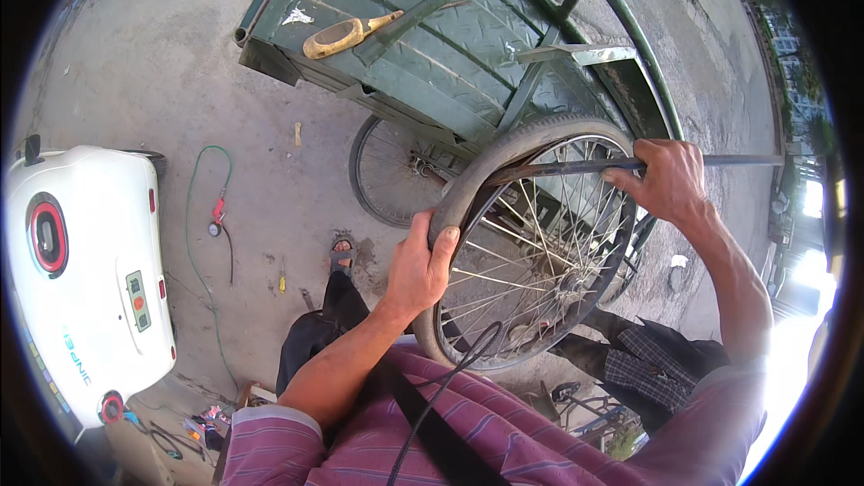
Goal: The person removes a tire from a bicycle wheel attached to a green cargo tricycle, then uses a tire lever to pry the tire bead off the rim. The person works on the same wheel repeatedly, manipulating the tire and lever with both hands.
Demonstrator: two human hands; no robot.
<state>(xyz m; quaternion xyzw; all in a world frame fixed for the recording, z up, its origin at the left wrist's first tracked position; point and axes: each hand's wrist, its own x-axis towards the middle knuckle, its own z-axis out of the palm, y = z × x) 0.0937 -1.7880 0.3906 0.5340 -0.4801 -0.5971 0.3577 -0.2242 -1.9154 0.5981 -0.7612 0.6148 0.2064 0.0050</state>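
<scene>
My left hand (423, 265) grips the grey tyre (472, 162) of a spoked wheel (538, 265) at its left side, thumb on the sidewall. My right hand (664, 178) is closed on a long dark metal bar (562, 166), which lies across the upper part of the wheel; its left end is wedged between tyre and rim. Part of the tyre stands away from the rim at the upper left. The wheel is upright-leaning in front of me, against a green metal cart bed (378, 81). A wooden-handled tool (337, 40) lies on that bed.
A second wheel (367, 189) sits under the cart. At left stands a white vehicle (99, 261). On the concrete lie a pump hose with gauge (218, 211), a yellow screwdriver (283, 279) and scattered items (211, 423). My sandalled foot (342, 252) is below. Checked dark fabric (643, 364) shows at lower right.
</scene>
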